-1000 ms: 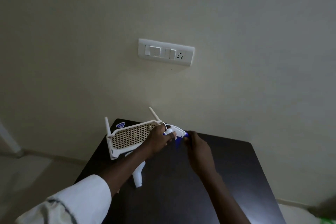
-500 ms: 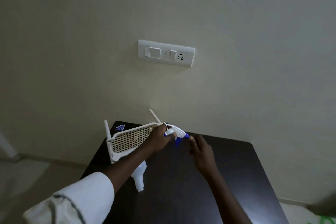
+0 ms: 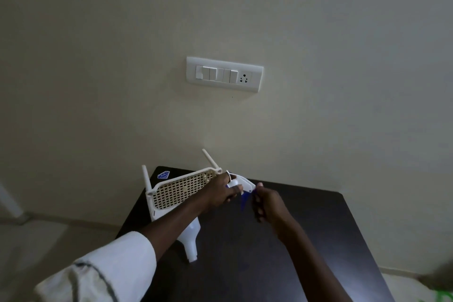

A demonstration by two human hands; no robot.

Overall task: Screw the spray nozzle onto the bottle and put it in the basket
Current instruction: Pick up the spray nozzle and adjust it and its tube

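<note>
A: The spray nozzle (image 3: 241, 182) is up off the table, pinched in the left hand (image 3: 220, 191) by its white collar end; its blue trigger hangs down just right of those fingers. It looks like light, hollow plastic, stiff enough not to flex; I judge the collar to be the place to hold it, since the trigger would give under pressure.

B: And the bottle?

A: The bottle (image 3: 190, 238) lies on its side on the dark table (image 3: 318, 240), below the left forearm and nearer the person than the hand, its open neck pointing toward the camera; white, smooth, probably slippery and light if empty; best gripped around the shoulder just behind the neck, so the threads stay clear.

B: The hands themselves?

A: The left hand is closed around the nozzle's collar, arm stretched forward, white sleeve (image 3: 110, 267) pushed back; the right hand (image 3: 267, 202) sits just right of the nozzle tip, fingers curled, thumb and forefinger at the blue tip; whether it actually pinches it I cannot tell.

B: The basket?

A: The basket (image 3: 181, 189) stands tilted, just left of the left hand, touching or nearly touching its knuckles; behind everything, a switch plate (image 3: 224, 73) on the wall.
</note>
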